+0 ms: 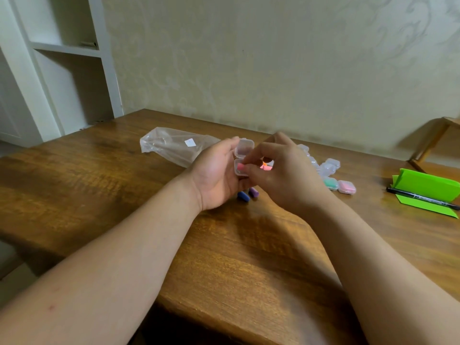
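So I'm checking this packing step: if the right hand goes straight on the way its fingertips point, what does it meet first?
Most likely the open clear case held in the left hand; the right hand pinches a pink earplug right at its tray. Depth is hard to judge.

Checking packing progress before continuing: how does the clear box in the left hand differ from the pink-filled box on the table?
The held box has its lid open; the pink-filled box is closed. The held box sits in the left hand, the right hand pinching a pink earplug at it; the pink-filled box lies untouched on the table. Both are small clear plastic cases.
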{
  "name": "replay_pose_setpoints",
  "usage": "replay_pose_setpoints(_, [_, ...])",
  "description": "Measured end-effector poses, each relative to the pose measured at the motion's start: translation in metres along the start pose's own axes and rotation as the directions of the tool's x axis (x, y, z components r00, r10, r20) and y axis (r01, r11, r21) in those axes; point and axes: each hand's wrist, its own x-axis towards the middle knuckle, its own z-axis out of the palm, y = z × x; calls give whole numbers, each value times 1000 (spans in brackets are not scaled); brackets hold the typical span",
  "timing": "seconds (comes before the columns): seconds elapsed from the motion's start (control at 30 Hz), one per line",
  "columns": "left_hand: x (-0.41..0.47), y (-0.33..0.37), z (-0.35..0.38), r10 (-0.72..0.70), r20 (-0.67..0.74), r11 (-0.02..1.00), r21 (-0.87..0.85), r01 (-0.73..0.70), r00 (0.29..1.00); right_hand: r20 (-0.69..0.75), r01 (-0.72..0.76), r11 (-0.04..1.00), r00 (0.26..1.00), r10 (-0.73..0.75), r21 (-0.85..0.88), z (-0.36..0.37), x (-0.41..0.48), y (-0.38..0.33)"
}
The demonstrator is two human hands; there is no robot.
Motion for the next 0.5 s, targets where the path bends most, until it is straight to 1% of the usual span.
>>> replay_pose_setpoints(0.07, [-3,1,3,-4,8,1000,-3,4,1000,16,5,1000,1000,-4,-14,2,0,0])
replay_pose_setpoints(0.37, [2,0,-3,-6,-36,999,-33,5,999,12,36,999,999,-36,-12,4,-1,1])
replay_pose_setpoints(0.43, [2,3,-4,25,-43,999,-32,-26,999,-55,7,999,998,-4,50,3,0,0])
replay_pose_setpoints(0.5, [2,8,-7,66,-94,996,-45,-71,993,-152,-26,993,987,43,114,2,0,-1])
